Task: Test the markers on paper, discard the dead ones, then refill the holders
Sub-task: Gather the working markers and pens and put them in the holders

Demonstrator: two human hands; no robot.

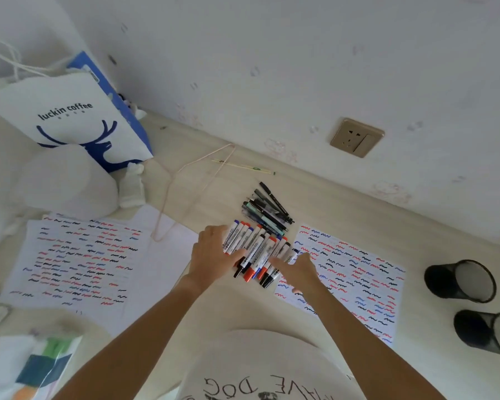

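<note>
I see both hands on the marker pile (256,249) on the bench (202,307). The left hand (214,255) has its fingers curled round the pile's left side. The right hand (298,269) has straight fingers (277,260) touching the pile's right edge. Dark pens (269,210) lie just beyond the fingers. Scribbled paper (358,278) lies under the right hand; two black holders (461,281) stand well right of it.

Setting: a room in a home, work done at floor level. Evidence: pale wood-look floor (344,203) meeting a scuffed white wall (272,67), low wall socket (357,137), Luckin Coffee paper bag (67,116) in the corner.
</note>
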